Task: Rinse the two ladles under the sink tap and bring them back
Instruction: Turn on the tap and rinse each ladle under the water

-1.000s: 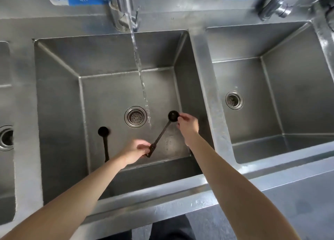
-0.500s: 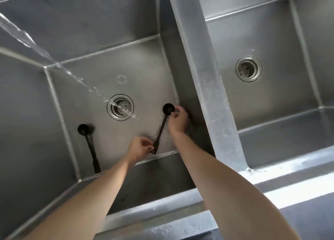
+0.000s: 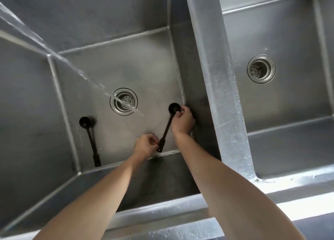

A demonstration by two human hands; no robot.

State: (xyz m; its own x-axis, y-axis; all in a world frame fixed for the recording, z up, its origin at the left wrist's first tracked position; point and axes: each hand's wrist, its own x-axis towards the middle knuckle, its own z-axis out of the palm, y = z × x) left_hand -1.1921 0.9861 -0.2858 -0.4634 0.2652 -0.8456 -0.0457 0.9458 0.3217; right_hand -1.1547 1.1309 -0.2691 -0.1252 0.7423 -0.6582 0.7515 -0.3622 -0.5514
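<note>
Both hands are down in the left basin, working one ladle between them. The left hand has its fingers curled in tight, pinching the flat end of the handle of the held ladle. The right hand is curled over the neck of the handle, its fingers nearly closed and touching the rim of the round bowl. That ladle runs diagonally, bowl up and to the right, close to the basin's right wall, just clear of the water stream.

Count the ladles: two. The second ladle lies untouched on the basin floor to the left, bowl away from the person, handle end toward the near wall, well apart from both hands. Both are black, slim and straight-handled, with small round bowls.

Two basins in view, left basin and right basin, both dull brushed steel with welded seams, parted by a bright steel divider. Two round perforated drains: the left drain takes the slanting water, which lands at its edge; the right drain sits dry-looking. Water beads on the front rim.
</note>
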